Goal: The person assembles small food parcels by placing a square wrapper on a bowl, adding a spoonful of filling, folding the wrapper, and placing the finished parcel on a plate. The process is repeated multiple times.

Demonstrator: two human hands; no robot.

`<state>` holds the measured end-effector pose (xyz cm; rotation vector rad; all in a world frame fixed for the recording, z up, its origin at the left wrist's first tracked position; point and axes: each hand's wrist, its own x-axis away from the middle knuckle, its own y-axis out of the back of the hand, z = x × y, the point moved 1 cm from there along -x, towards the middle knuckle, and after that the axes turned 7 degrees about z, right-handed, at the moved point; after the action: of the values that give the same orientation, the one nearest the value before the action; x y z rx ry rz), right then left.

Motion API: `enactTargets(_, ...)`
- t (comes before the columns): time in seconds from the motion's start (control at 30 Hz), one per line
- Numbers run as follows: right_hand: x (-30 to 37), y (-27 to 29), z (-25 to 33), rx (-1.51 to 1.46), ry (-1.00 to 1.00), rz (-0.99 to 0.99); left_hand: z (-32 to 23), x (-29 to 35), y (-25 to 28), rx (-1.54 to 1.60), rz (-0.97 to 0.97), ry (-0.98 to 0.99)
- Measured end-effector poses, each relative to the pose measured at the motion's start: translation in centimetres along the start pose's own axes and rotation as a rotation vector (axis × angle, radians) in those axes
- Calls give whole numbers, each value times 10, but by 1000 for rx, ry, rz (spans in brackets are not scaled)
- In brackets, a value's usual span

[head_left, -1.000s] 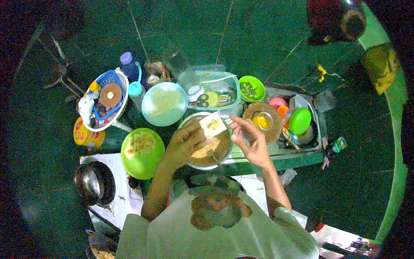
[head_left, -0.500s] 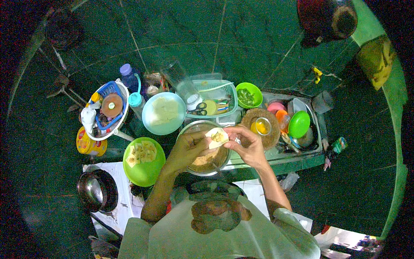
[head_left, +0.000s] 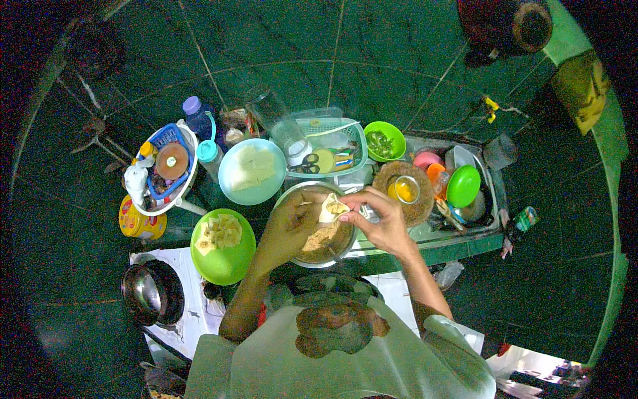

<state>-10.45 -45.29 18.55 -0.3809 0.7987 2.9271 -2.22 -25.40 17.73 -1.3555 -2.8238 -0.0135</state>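
Note:
Between my two hands is a pale dumpling wrapper (head_left: 333, 209) with a lump of filling in it, its edges partly folded up. My left hand (head_left: 290, 226) pinches its left side, and my right hand (head_left: 377, 217) grips the right edge with thumb and fingers. Right below them stands a metal bowl (head_left: 348, 247) of light brown filling, partly hidden by the left hand. Several filled dumplings (head_left: 220, 233) sit on a green plate (head_left: 224, 269) to the left. Flat wrappers lie on a light blue plate (head_left: 232, 191) farther back.
A glass bowl of egg (head_left: 404, 190) rests on a round wooden board (head_left: 417, 214). Behind are a green bowl of chopped greens (head_left: 384, 143) and a plastic basket with scissors (head_left: 325, 174). Dishes fill the sink (head_left: 493, 211) at right. A pan (head_left: 147, 292) sits on the stove at left.
The wrapper, spread fairly flat before, is now folded up around its filling at the right edge. Both hands stay over the bowl.

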Motion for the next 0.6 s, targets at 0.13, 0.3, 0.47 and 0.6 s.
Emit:
enactTargets(0.13, 2, -6, -5, -88, -60, -51, 17, 2, 4, 123, 78, -238)
enactTargets(0.3, 1, -10, -6, -190, -99, -74, 35, 4, 8, 151, 106, -191)
enactTargets(0.47, 2, -12, -6, -290, -112, -93, 35, 3, 5, 97, -1, -150)
enactTargets(0.6, 2, -9, -1, -243, -109, -78, 30, 1, 4, -77, -144, -104)
